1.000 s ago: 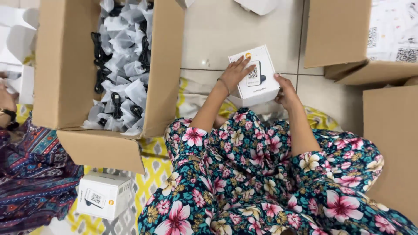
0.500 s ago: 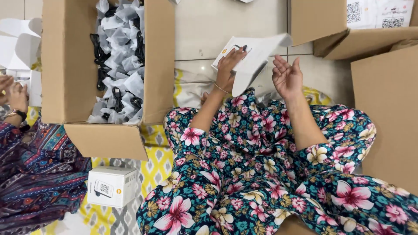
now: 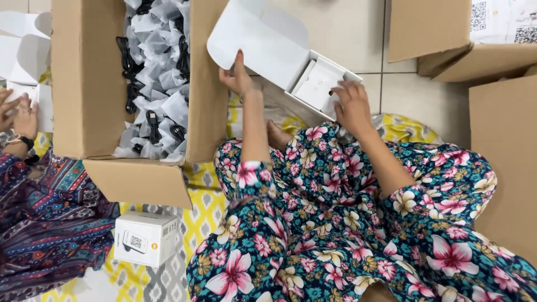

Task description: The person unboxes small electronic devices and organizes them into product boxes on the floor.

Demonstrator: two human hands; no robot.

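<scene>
A small white carton (image 3: 319,84) lies open on the tiled floor in front of my knees, its wide lid flap (image 3: 257,42) swung up and back. My left hand (image 3: 238,75) holds the edge of that flap, fingers pinched on it. My right hand (image 3: 349,103) rests on the carton's near right corner, fingers touching the white insert inside. My arms and legs are covered in dark floral cloth.
A big cardboard box (image 3: 207,100) of black cables in white sleeves stands at my left. A closed small white carton (image 3: 146,237) lies on the yellow patterned mat. More cardboard boxes (image 3: 503,145) stand at right. Another person's hands (image 3: 19,114) work at far left.
The white carton was closed under both hands; now its lid flap is lifted wide open by my left hand. My right hand has come down onto the carton's corner.
</scene>
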